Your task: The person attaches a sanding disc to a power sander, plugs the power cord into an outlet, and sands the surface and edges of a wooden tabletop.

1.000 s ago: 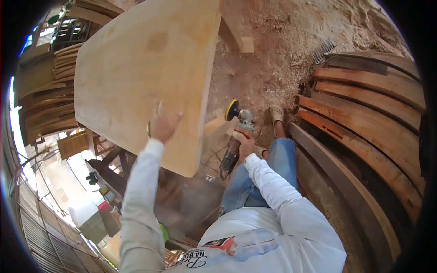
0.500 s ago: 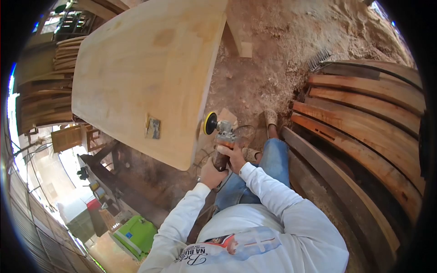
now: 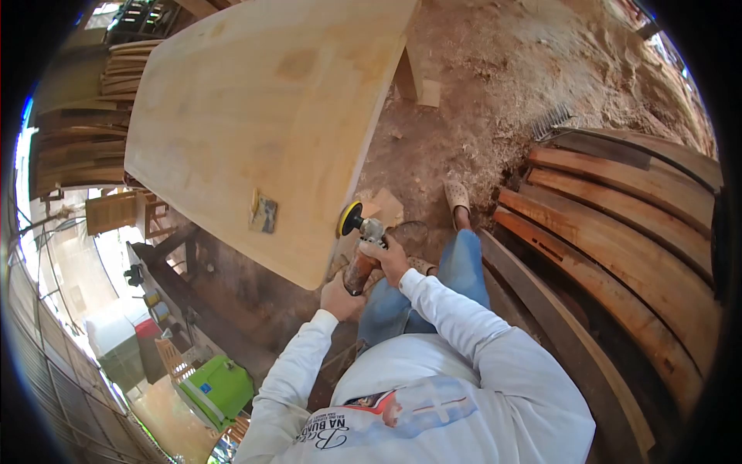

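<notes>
An angle grinder (image 3: 362, 267) with a round yellow-and-black pad (image 3: 350, 220) is held in both hands. My left hand (image 3: 342, 298) wraps round the rear end of its body, and my right hand (image 3: 390, 259) grips it nearer the metal head. The pad is tilted against the right edge of a large pale wooden panel (image 3: 232, 131), near its lower corner. On the panel lies a small dark, worn piece (image 3: 263, 213), left of the pad.
Curved reddish planks (image 3: 610, 201) are stacked on the right. Sawdust covers the ground (image 3: 479, 100) beyond the panel, where a rake head (image 3: 550, 121) lies. A green box (image 3: 218, 389), wooden chair (image 3: 112, 213) and more planks (image 3: 81, 147) are at the left.
The grinder and both hands have shifted slightly left. The pad is tilted more and now overlaps the panel's edge. My right foot has moved slightly, and the view has shifted a little.
</notes>
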### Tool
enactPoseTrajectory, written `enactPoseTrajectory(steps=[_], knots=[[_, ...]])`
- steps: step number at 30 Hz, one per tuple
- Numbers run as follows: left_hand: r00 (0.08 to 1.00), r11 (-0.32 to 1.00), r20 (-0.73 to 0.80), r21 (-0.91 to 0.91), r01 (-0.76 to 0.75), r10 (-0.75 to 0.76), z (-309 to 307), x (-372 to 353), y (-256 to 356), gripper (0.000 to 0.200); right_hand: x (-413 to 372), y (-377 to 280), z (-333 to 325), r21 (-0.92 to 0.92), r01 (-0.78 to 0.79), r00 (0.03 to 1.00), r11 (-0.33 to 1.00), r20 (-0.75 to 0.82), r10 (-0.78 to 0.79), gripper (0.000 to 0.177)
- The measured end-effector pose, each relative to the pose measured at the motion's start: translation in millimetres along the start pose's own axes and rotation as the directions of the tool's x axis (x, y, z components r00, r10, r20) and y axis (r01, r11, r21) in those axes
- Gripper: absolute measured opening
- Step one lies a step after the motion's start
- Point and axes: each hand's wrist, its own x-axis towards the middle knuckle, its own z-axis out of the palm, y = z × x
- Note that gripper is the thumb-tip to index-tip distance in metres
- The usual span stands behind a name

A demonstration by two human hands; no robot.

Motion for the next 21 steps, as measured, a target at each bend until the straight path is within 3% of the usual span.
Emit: enactPoseTrajectory(steps=[3, 6, 9, 15, 21], knots=[[1.0, 1.0, -0.001, -0.011, -0.016, 0.016, -3.2, 4.9, 1.4, 0.066, 6.9, -4.0, 0.7, 0.007, -0.053, 0.999, 0.999, -0.008, 0.053, 0.058], [1.0, 1.0, -0.003, 0.018, -0.002, 0.002, -1.8, 6.1, 5.7, 0.067, 12.3, -5.0, -3.5, -0.098, -0.024, 1.0, 0.995, -0.017, 0.023, 0.056], [0.999, 0.999, -0.017, -0.027, 0.026, -0.027, -3.3, 6.0, 12.7, 0.061, 17.2, -6.9, -5.3, -0.007, -0.075, 0.997, 0.997, 0.026, 0.075, 0.067], [0.997, 0.997, -0.036, -0.032, 0.064, -0.065, 7.0, 0.0, 17.9, 0.067, 11.2, -22.8, -4.0, 0.001, -0.157, 0.986, 0.988, 0.055, 0.157, 0.066], [0.998, 0.998, -0.023, -0.008, 0.056, -0.056, -3.2, 6.3, 25.1, 0.071, 16.5, -31.4, -0.2, 0.028, -0.096, 0.994, 0.995, 0.062, 0.095, 0.065]])
